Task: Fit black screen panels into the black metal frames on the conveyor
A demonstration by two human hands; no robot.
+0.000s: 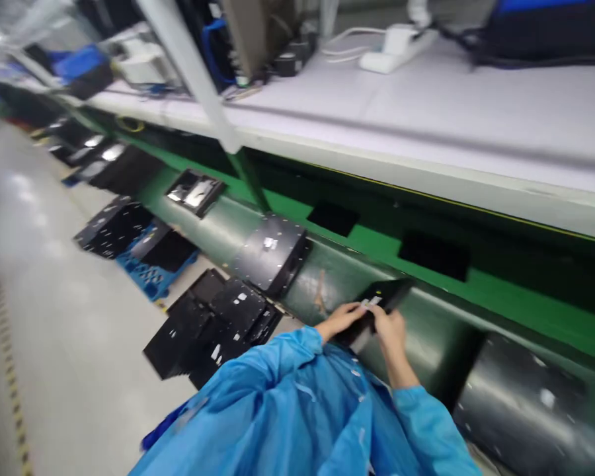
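Observation:
Both hands meet over a black box-like case (387,291) that lies tilted on the green conveyor belt in front of my body. My left hand (344,317) is closed in a pinch at the case's near left side. From the right, my right hand (391,329) pinches close beside it, thumb and fingertips nearly touching the left ones. Between the fingertips shows a small white piece (374,301), which looks like a label or connector; blur hides its exact kind. A small yellow mark sits on the case just beyond the fingers.
Along the green belt (426,330) lie a dark case (272,251) to the left and another black case (520,403) to the right. Black panels (218,324) are stacked on the left. A blue pallet (151,271) stands beyond them. Above the belt runs a white shelf (426,112).

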